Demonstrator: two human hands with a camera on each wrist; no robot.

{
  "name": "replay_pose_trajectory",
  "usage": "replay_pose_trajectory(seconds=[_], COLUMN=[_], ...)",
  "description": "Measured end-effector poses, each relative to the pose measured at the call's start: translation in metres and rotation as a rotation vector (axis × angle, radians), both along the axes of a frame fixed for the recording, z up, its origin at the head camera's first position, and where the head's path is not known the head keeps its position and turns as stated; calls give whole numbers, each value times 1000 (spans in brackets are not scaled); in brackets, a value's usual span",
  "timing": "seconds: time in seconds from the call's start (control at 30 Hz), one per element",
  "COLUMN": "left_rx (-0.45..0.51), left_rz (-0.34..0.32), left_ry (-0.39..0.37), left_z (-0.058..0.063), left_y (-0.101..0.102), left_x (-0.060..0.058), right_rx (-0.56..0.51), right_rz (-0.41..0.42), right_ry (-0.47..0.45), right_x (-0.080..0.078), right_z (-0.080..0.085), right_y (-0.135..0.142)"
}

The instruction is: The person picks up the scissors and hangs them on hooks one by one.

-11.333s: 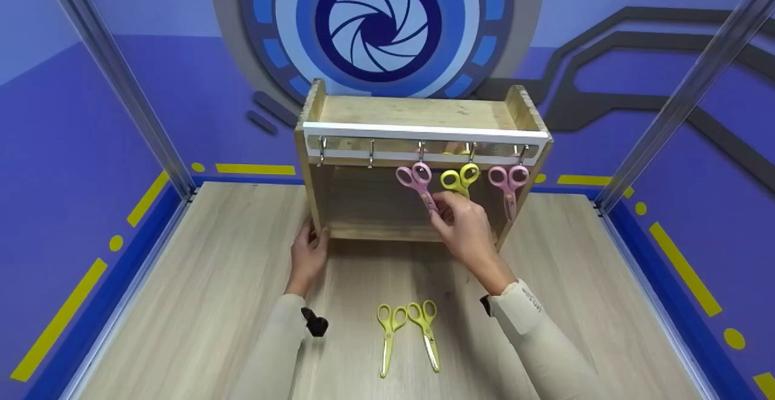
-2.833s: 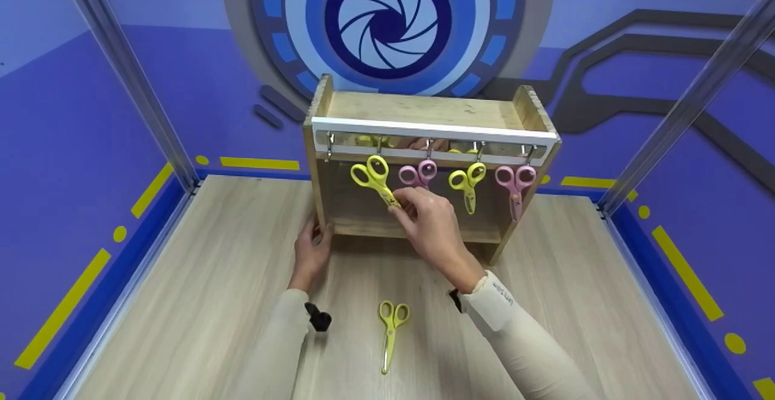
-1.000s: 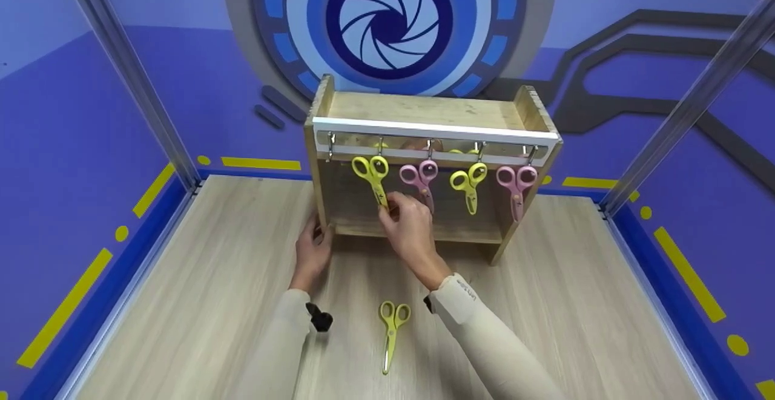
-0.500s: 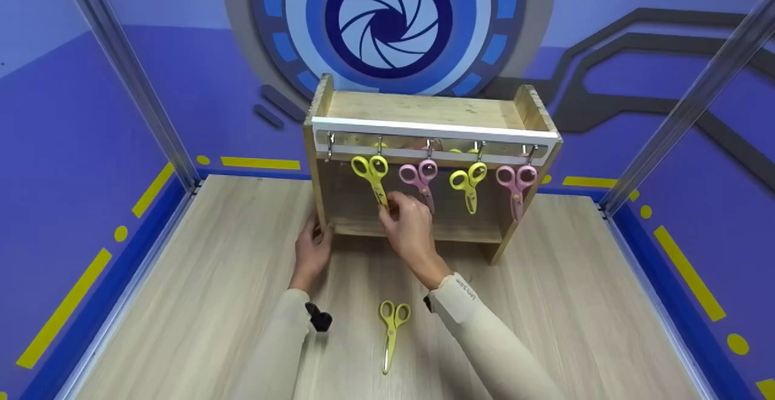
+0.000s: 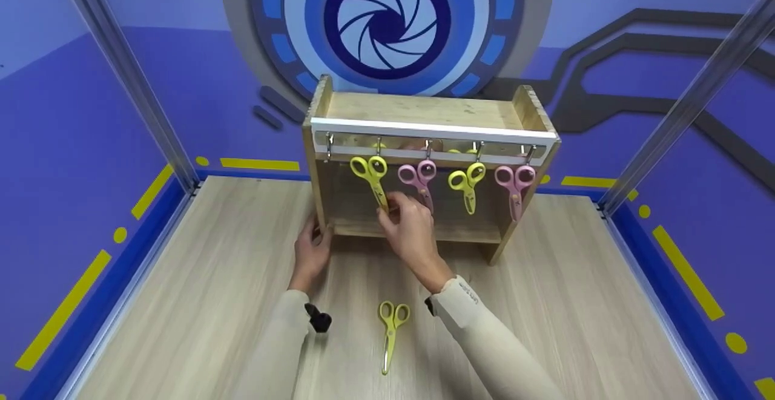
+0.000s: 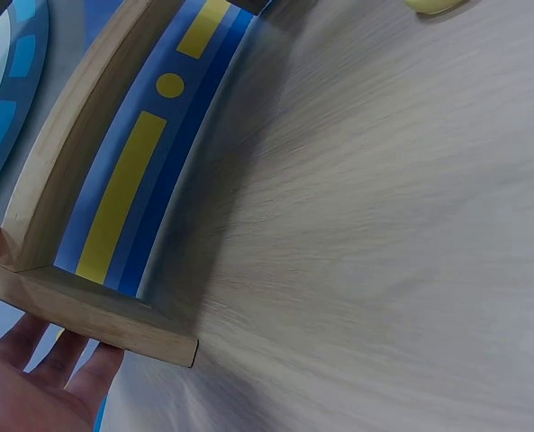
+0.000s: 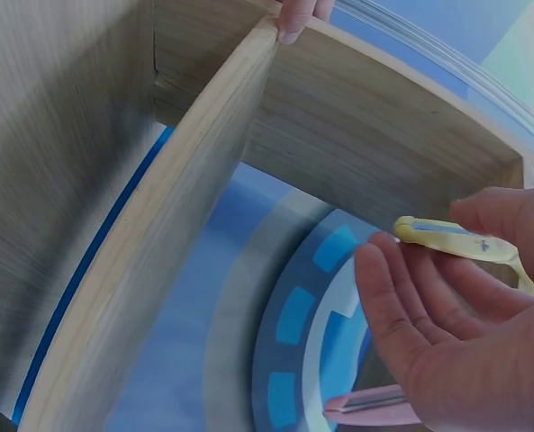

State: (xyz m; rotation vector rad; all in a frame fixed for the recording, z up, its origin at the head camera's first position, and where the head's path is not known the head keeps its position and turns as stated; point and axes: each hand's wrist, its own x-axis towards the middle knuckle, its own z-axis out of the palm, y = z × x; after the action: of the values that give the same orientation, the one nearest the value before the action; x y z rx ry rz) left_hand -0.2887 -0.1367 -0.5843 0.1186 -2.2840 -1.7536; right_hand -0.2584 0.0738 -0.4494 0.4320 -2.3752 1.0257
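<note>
My right hand pinches the blade end of yellow scissors, which hang by one handle loop from the second hook from the left. In the right wrist view, their tip shows between thumb and fingers. Pink scissors hang just right of them, then another yellow pair, then a pink pair at the right end. My left hand holds the lower left side of the wooden shelf; in the left wrist view its fingers wrap behind the side panel.
One more pair of yellow scissors lies on the table in front of the shelf, handles toward it. The leftmost hook on the white rail bears nothing. Patterned blue walls and metal posts border the table.
Earlier my right hand held the third hook's pink scissors, while two yellow pairs lay on the table. One of those now hangs on the second hook; since then my hand has slid down-left.
</note>
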Motion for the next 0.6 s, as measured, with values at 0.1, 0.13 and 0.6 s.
replay_pose_trajectory(seconds=[0.1,0.13,0.6], left_rx=[-9,-12,10], left_rz=[3,2,-5], left_ry=[-6,-5,34], left_z=[1,1,-1], left_y=[0,0,0], left_x=[1,1,4], right_rx=[6,13,172], right_rz=[-12,-23,-23], right_ry=[-35,-47,-265], right_x=[6,9,60], right_z=[0,0,-41], right_y=[4,6,28])
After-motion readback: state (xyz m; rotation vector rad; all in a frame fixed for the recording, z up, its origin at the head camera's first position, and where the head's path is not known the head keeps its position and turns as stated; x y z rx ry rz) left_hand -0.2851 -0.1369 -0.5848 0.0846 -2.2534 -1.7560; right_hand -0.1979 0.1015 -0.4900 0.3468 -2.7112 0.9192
